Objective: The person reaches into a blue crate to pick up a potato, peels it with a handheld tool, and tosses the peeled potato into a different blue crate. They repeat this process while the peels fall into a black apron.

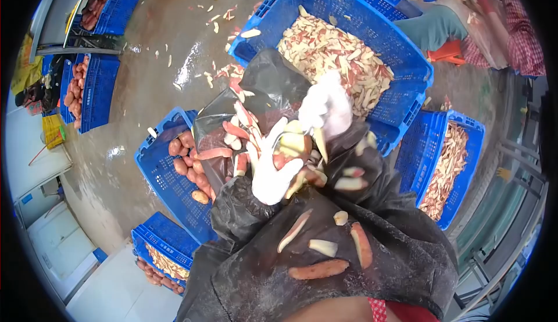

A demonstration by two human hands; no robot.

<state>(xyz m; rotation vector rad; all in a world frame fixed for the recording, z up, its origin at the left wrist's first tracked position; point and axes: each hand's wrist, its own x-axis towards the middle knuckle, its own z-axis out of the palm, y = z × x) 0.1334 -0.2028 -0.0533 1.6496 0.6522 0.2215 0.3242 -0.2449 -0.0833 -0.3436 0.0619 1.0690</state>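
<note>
My left hand [272,173], in a white glove, is closed around a partly peeled potato [293,143] above my lap; yellow flesh and some red skin show. Just above it, my right hand [327,105], also gloved in white and blurred, is closed with its fingers toward the potato. What it grips is hidden. A pale strip of peel [320,144] hangs beside the potato. More peels [318,269] lie on the black plastic apron [250,281] over my lap, and others are heaped near my left hand.
Ahead stands a big blue crate [401,98] of peelings. Red potatoes [189,159] fill part of the crate to my left. Another crate of peelings [444,171] is at right. A person's sleeve [523,31] shows top right. Scraps litter the wet floor [151,83].
</note>
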